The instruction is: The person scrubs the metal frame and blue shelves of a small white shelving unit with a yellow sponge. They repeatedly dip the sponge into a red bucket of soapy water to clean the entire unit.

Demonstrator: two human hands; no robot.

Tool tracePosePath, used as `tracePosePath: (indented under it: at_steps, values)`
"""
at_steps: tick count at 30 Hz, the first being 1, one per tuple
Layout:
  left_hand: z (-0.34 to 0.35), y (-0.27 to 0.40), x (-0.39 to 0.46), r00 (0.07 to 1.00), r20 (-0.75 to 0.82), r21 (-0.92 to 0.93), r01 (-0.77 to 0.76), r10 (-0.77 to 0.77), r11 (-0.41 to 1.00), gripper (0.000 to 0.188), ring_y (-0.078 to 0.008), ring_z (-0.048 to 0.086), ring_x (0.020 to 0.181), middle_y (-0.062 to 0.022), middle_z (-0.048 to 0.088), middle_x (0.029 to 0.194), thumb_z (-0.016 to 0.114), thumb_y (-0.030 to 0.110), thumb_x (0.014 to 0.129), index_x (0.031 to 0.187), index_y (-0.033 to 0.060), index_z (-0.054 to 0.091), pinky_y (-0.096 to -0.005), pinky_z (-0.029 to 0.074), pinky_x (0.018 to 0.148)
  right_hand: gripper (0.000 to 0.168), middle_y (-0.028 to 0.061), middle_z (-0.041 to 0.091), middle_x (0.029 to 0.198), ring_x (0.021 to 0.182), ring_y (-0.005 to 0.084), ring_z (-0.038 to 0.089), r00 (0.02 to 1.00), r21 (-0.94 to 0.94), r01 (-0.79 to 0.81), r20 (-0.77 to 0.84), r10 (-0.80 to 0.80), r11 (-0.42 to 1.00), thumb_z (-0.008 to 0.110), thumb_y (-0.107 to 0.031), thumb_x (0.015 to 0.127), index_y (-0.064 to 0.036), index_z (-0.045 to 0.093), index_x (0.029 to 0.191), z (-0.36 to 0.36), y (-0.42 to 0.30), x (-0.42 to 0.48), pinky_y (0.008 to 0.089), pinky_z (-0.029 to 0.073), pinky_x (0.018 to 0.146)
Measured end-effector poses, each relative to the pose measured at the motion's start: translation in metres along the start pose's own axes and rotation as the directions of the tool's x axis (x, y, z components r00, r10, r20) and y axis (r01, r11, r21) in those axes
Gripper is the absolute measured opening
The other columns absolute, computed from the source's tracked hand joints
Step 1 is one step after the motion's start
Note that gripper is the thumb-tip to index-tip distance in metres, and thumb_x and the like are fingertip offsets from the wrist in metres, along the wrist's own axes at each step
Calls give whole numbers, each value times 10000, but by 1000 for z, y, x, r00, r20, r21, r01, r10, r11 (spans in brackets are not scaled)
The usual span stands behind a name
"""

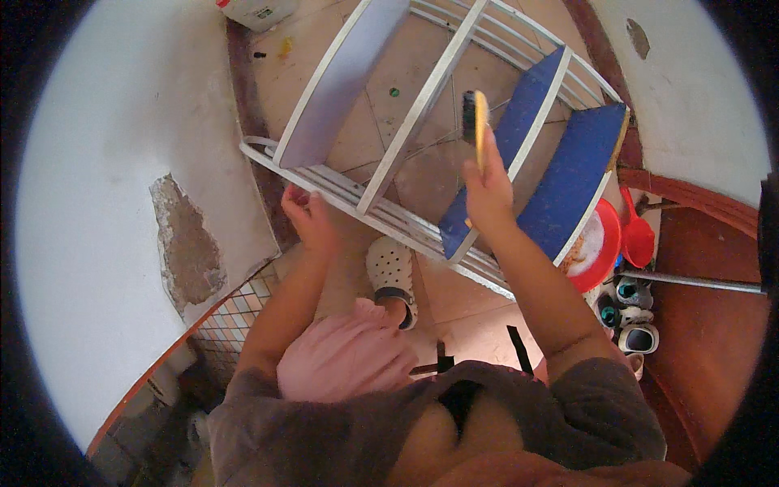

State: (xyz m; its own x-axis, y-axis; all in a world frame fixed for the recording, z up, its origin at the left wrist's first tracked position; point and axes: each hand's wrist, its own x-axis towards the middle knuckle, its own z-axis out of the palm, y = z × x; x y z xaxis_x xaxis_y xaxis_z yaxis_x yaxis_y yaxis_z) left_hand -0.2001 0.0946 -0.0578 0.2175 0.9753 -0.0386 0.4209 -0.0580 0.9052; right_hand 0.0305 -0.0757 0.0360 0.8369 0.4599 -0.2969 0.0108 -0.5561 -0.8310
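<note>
My right hand (490,195) grips a yellow-backed brush with black bristles (475,119), raised above a metal rack. The rack has a white tubular frame (420,112) and blue shelf panels (563,173); one panel at its left (341,85) looks pale lavender. It spans the floor before me at a slant. By the rack's near side rail, at its left end, is my left hand (313,219), fingers curled and slightly blurred. Whether they close around the rail cannot be made out.
Right of the rack stands a red basin (608,243) of foamy water, beside a red plastic dipper (638,237). Several shoes (636,316) line the right side. A wall with peeled plaster (188,243) bounds the left. A green bottle cap (394,92) lies on the tiles.
</note>
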Motion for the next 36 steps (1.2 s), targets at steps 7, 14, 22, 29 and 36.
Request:
tracePosePath:
  at_steps: [7,14,22,29,36]
  values:
    - [19,-1,51,942,-22,-201,325,-336,924,563,-311,410,1165,-191,421,1235,554,153,847,1305,-55,301,-412,359,980,598,163,594,1018,801,234,585,994,54,-15,113,9,998,426,-74,917,-192,210,1462,3,3,-41,333,474,719]
    - [15,30,104,919,-56,686,-248,390,684,498,-393,380,1201,-195,458,1259,557,166,809,1266,-3,453,-476,315,995,276,16,478,773,545,106,402,906,722,-417,381,187,552,394,-44,883,-132,484,1128,74,-114,56,257,369,461]
    - [21,39,108,915,34,565,-350,403,747,333,-356,532,1032,-175,548,1125,577,264,847,1075,23,599,-438,413,877,182,102,535,910,706,205,514,821,811,-493,314,477,315,437,-103,897,-60,520,1054,188,-90,270,379,452,567]
    - [21,35,113,919,60,573,-351,389,740,305,-359,549,977,-179,563,1063,599,257,844,1028,14,603,-439,436,840,237,126,573,1007,795,257,576,694,623,-684,397,601,379,435,-135,914,-42,546,1102,280,-18,262,461,488,567]
    - [15,34,107,917,13,513,-348,399,784,289,-375,560,924,-193,566,1032,630,235,824,998,6,600,-446,455,786,222,160,579,979,812,267,583,865,420,-500,198,461,758,443,-164,910,-22,532,1055,180,-70,312,427,506,613]
